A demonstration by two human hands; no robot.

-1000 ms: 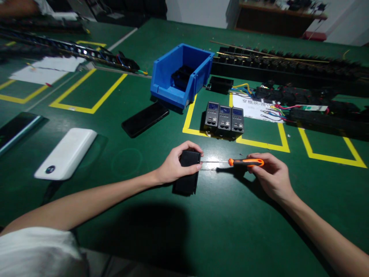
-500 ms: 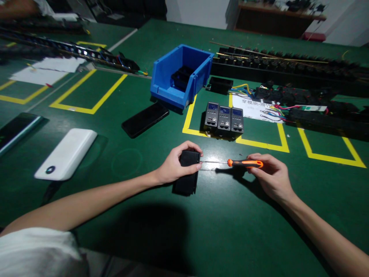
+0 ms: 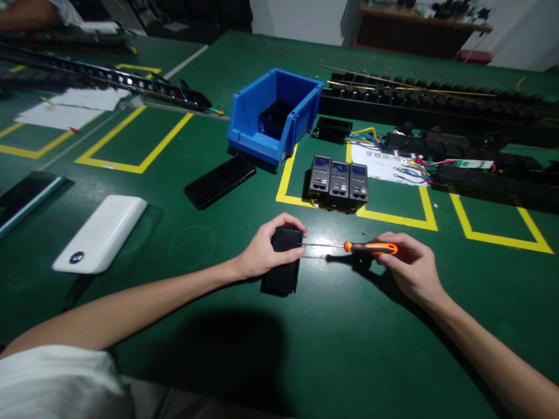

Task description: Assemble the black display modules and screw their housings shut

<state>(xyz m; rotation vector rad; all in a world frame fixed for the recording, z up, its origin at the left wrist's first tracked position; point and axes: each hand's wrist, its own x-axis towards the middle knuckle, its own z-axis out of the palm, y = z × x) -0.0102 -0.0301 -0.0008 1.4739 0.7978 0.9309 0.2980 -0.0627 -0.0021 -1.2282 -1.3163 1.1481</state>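
My left hand is wrapped round a black box-shaped module on the green table, its thumb across the top. My right hand grips the orange and black handle of a screwdriver. The thin shaft points left, and its tip meets the module's right edge beside my left fingers; what the tip touches is too small to make out. A tiny dark screw-like piece lies just beyond the handle. Three grey-black modules with ports and dark blue labels stand side by side farther back.
A blue bin with black parts inside stands behind my hands. A black phone, a white power bank and another phone lie to the left. Wired black strips fill the back right. Another person's arm shows at top left.
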